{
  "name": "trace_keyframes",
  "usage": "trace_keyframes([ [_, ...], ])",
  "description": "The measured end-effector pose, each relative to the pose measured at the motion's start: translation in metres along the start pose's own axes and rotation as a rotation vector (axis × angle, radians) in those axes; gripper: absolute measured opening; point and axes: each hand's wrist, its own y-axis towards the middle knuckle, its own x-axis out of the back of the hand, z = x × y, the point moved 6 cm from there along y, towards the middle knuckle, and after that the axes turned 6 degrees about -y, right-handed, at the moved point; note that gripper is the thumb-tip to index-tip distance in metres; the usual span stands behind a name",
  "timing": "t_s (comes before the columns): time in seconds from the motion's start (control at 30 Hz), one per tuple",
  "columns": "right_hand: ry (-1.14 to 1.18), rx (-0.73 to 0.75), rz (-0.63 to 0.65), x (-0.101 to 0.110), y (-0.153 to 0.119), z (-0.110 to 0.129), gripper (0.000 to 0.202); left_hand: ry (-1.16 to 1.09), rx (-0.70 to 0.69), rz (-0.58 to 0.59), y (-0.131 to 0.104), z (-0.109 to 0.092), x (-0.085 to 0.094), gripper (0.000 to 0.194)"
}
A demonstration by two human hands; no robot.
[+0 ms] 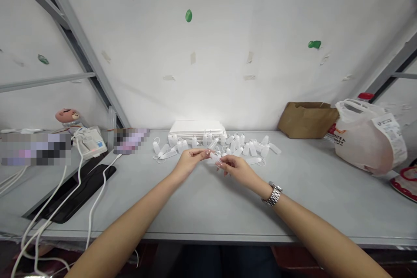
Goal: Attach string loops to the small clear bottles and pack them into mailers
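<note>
Between my two hands is a small translucent white plastic squeeze bottle [214, 157]. My left hand [191, 159] pinches its upper left end between thumb and fingertips. The lower right end sits in the fingertips of my right hand [237, 169], whose wrist wears a metal watch [273, 193]. Just beyond my fingers, several similar bottles [253, 148] are scattered in a loose row, some upright and some lying down. A few have looped cap straps [159, 159]. My fingers partly cover the held bottle, so its cap cannot be made out clearly.
Behind the bottles lies a stack of white flat boxes or sheets [197, 127]. A brown paper bag [308, 120] and a white plastic carrier bag [368, 137] stand at right. At left are white cables [80, 163], a power unit [89, 142] and a black tray-like item [83, 193].
</note>
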Motion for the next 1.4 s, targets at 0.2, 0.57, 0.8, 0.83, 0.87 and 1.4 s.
trace_keyframes([
  [0.2, -0.049, -0.010, -0.002, -0.001, -0.001, 0.001, 0.027, 0.074, -0.060, 0.009, -0.001, -0.002, -0.003, 0.026],
  [0.57, -0.015, 0.091, -0.042, -0.005, -0.008, 0.014, 0.020, -0.065, -0.050, 0.044, -0.005, 0.000, -0.014, 0.034],
  [0.8, -0.159, 0.187, -0.233, 0.003, -0.013, 0.027, 0.019, -0.196, -0.061, 0.082, -0.007, 0.001, -0.018, 0.027],
  [0.83, -0.172, 0.207, -0.251, 0.004, -0.014, 0.029, 0.019, -0.199, -0.071, 0.079, -0.007, 0.001, -0.019, 0.026],
  [0.87, -0.185, 0.228, -0.266, 0.004, -0.015, 0.030, 0.019, -0.205, -0.081, 0.071, -0.008, 0.000, -0.018, 0.025],
  [1.4, 0.712, 0.053, 0.227, -0.013, -0.008, 0.028, 0.032, -0.159, -0.156, 0.062, -0.010, -0.006, -0.021, 0.020],
])
